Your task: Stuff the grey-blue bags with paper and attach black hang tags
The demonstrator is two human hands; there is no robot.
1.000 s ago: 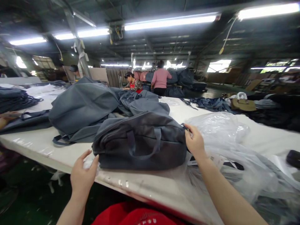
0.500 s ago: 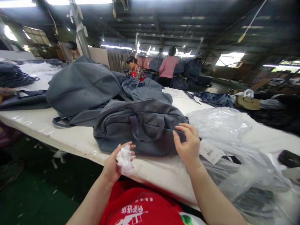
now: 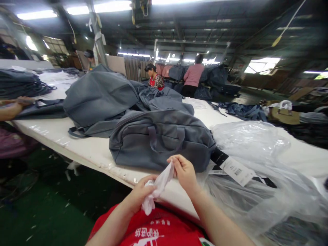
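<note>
My left hand (image 3: 144, 192) is closed around a crumpled piece of thin white tissue paper (image 3: 162, 180) just in front of the table edge. With fingertips pinched, my right hand (image 3: 182, 171) holds the upper end of the same paper, which stretches between both hands. Behind them a dark blue-grey bag (image 3: 164, 153) with two carry handles sits on the table, its long side toward me. White and black hang tags (image 3: 237, 171) lie by the bag's right end.
Clear plastic bags (image 3: 251, 136) cover the right side of the white table (image 3: 89, 150). More blue-grey bags (image 3: 102, 92) are heaped behind. A co-worker's hand (image 3: 15, 109) is at the far left; other people (image 3: 193, 75) stand farther back.
My right hand has moved left from beside the bag and taken the paper's end. The paper, earlier a wad in my open left palm, is now drawn out between both hands.
</note>
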